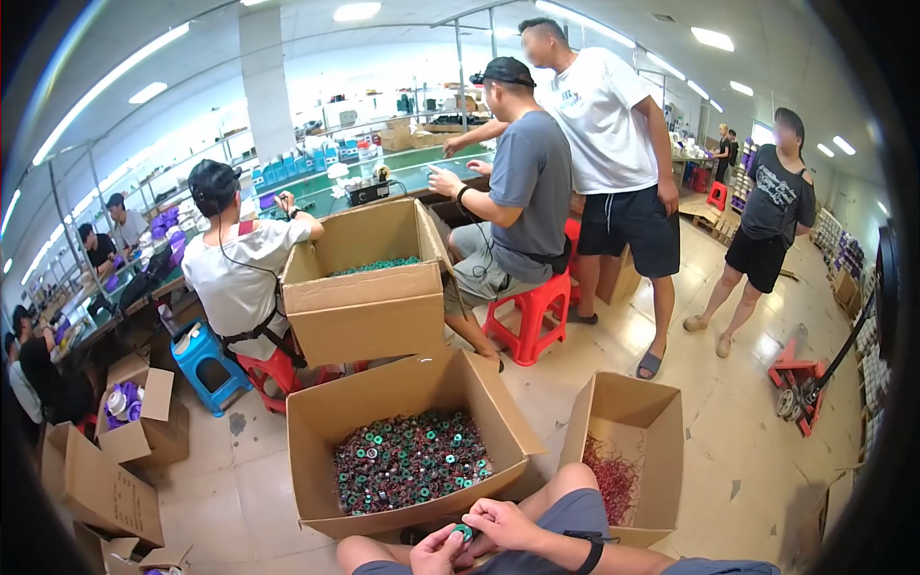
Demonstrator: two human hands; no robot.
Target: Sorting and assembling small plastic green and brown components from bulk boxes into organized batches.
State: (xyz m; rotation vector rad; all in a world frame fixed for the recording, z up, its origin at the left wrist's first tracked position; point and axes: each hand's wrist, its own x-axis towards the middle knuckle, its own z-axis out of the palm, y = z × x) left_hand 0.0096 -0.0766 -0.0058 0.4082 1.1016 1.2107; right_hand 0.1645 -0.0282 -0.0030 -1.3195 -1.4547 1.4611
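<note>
My left hand (438, 552) pinches a small round green part (464, 533) with a pale centre, low in the view above my lap. Close beside it, my right hand (504, 525) has its fingers pressed together at the part's upper edge. Whatever lies between those fingers is too small to make out. Just beyond my hands stands a large open cardboard box (407, 524), holding a heap of similar green round parts (412, 460) tangled with dark red wires. To its right, beside my knee, a smaller open box (661, 431) contains loose thin red wires (613, 479).
Another cardboard box (364, 316) with green parts stands behind the large one. Two people sit on red stools (529, 321) at a green-topped bench; two others stand at right. A blue stool (206, 359), more cartons (105, 484) and a red pallet jack (800, 383) occupy the floor.
</note>
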